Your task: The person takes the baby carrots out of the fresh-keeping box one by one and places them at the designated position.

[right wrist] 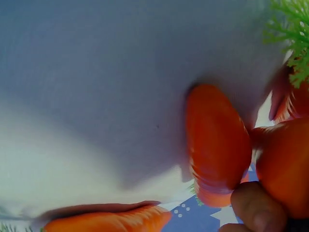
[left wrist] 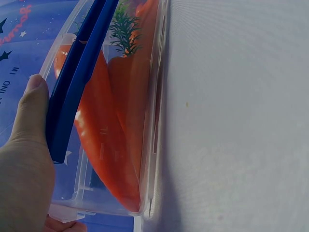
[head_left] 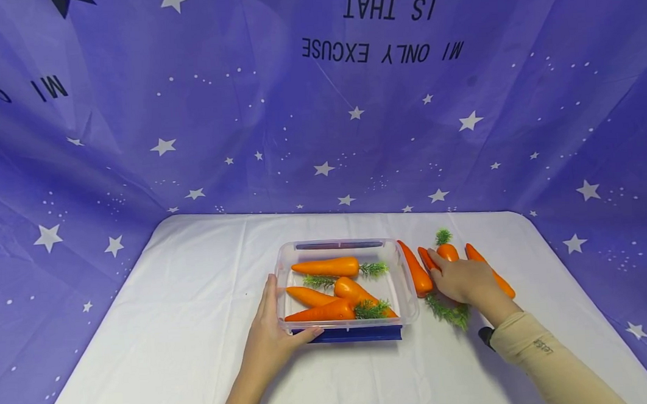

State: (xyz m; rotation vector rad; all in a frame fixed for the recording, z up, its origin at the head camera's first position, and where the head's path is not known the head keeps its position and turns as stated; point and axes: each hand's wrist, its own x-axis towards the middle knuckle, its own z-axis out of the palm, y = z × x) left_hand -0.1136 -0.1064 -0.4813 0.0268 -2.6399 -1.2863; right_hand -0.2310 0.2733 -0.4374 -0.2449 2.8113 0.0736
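A clear plastic box [head_left: 411, 310] with blue latches [head_left: 358, 334] stands on the table, holding several orange carrots [head_left: 327, 267] with green leafy tops. My left hand [head_left: 273, 333] grips its near left corner, thumb on the front and fingers along the left wall; in the left wrist view the thumb [left wrist: 31, 113] lies by the blue latch. Right of the box, my right hand [head_left: 467, 281] pinches a carrot [right wrist: 285, 164] among others on the table. The hand partly covers that carrot in the head view. Another carrot [right wrist: 217, 137] lies close to the thumb.
One carrot [head_left: 416, 273] leans near the box's right wall, and another [head_left: 490, 271] lies right of my right hand. A white cloth [head_left: 197, 306] covers the table. Behind it hangs a purple curtain [head_left: 276, 137] with stars.
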